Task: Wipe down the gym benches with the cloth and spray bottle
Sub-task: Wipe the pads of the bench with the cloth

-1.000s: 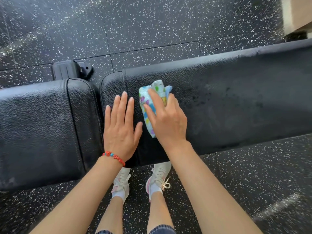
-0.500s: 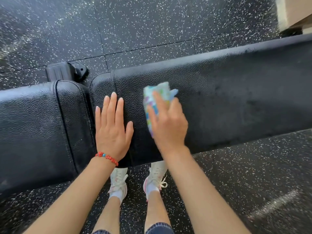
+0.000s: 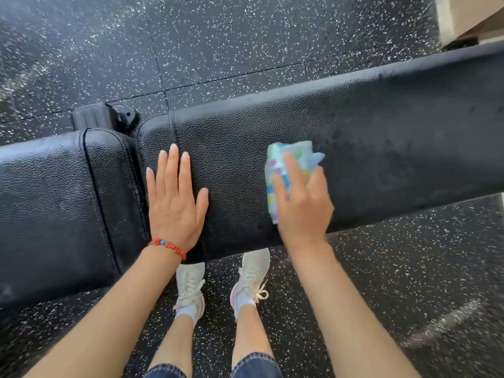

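While pressing the folded multicolour cloth (image 3: 289, 170) under spread fingers, right hand (image 3: 304, 199) grasping it flat against long black bench pad (image 3: 381, 132), near the pad's front edge, slightly blurred. Left hand (image 3: 174, 199) empty, fingers extended, palm down on same pad just right of the gap to shorter seat pad (image 3: 49, 208); red bead bracelet (image 3: 167, 246) at wrist. Dark damp patches on pad right of cloth; black frame part (image 3: 103, 117) behind gap; white sneakers (image 3: 252, 276) on speckled rubber floor (image 3: 218, 45) below.
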A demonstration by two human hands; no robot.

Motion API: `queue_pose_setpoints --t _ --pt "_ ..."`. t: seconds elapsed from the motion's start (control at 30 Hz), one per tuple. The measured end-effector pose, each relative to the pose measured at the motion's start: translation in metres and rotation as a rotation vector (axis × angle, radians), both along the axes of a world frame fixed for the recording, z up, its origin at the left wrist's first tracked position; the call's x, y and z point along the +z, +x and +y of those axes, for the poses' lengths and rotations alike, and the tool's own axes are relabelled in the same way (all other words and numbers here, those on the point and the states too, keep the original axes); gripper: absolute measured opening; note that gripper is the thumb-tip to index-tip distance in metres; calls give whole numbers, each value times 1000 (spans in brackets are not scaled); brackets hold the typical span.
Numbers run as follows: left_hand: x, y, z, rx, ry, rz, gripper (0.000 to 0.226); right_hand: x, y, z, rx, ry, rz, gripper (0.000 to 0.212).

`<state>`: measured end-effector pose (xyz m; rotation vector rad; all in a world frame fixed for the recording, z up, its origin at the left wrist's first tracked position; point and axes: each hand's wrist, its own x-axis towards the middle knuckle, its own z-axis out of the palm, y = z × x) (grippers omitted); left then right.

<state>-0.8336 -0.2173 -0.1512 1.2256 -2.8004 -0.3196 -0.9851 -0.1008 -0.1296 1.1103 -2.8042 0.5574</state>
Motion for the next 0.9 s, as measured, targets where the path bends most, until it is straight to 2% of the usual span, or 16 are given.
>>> queue_pose_setpoints --t 0.1,0.23,0.3,0.4,0.57,0.73,0.9 --pt "1 -4 3 42 -5 35 58 -1 43 1 240 8 -2 28" --pt "8 -24 12 -19 -39 49 59 -3 17 19 349 35 68 27" --pt "9 -37 16 -43 -27 41 59 -5 -16 36 212 45 105 27" --pt "7 -48 19 -40 2 -13 61 -5 -57 56 -54 15 49 30" --pt "3 -48 21 -43 -20 -63 62 6 -41 32 -200 -15 -152 35" --pt "1 -47 20 -54 -41 -53 62 1 -17 -31 142 -46 -93 30" --pt "3 -49 21 -48 -30 -56 61 -7 -55 -28 280 4 0 28"
